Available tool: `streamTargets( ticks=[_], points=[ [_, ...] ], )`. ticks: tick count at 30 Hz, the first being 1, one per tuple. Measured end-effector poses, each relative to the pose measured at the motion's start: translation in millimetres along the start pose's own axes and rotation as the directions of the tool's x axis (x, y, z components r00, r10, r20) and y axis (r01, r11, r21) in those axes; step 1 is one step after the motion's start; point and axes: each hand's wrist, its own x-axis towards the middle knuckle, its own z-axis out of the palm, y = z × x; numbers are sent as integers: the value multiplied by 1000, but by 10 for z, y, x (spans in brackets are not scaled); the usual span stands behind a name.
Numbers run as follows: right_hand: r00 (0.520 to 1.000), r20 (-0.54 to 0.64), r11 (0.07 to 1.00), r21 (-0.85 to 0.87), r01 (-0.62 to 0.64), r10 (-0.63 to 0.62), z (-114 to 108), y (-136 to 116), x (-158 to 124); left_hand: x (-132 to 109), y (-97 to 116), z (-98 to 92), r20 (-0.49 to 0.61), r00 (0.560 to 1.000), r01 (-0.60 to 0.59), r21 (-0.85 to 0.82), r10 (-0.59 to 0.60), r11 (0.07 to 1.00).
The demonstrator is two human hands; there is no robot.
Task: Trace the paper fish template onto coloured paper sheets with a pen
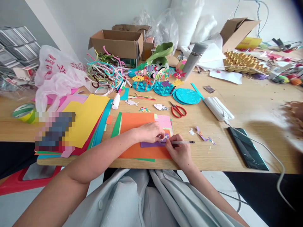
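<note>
My right hand (179, 152) grips a slim pale pen (182, 142) with a dark end, its tip over a small piece of purple paper (147, 144). On that paper, the curled fingers of my left hand (150, 131) pinch a small white paper cut-out (163, 138), partly hidden by the fingertips. Orange sheets (134, 121) lie beneath, with pink paper (164, 120) at the upper right. Just beyond are red-handled scissors (178, 111), a white paper fish (161, 107) and a colourful dotted piece (144, 109).
Coloured paper stacks (91, 126) lie left, beside tape (23, 112). Fish models on blue bases (163, 88), blue discs (188, 96) and a grey bottle (194, 60) stand behind. Right are paper scraps (202, 135), a white power bank (219, 108) and a cabled phone (247, 148).
</note>
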Motion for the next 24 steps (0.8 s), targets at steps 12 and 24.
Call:
streamTargets(
  ticks=[12, 24],
  points=[
    [1000, -16, 1000, -10, -26, 25, -7, -12, 5, -17, -16, 49, -51, 999, -1, -16, 0, 1000],
    [998, -22, 998, -6, -57, 57, 3, 7, 6, -23, -28, 77, -58, 998, 8, -20, -9, 1000]
  ],
)
